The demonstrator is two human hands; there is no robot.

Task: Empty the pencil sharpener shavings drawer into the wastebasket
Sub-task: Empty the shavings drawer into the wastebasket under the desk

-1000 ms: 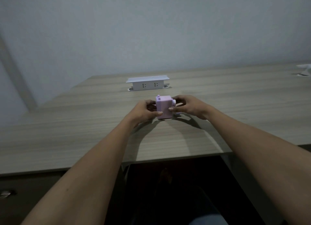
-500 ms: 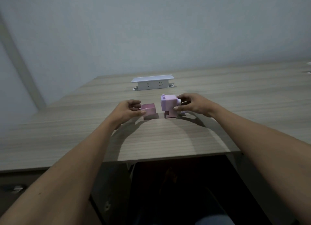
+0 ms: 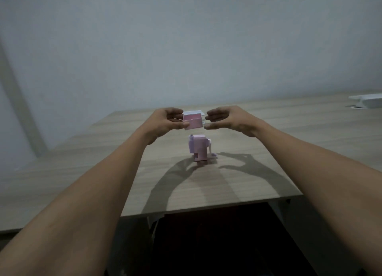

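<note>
Drawer [image 3: 192,121] pinched in left hand [image 3: 165,121] above sharpener [image 3: 198,147] on counter [image 3: 82,172], right hand [image 3: 225,118] spread beside, empty; likely light rigid plastic, open-topped, best gripped by side walls, kept level.

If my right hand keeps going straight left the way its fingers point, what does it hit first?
Most likely the pink drawer, held up by the left hand. The right hand is open beside it with a small gap; depth is hard to judge from this view.
</note>
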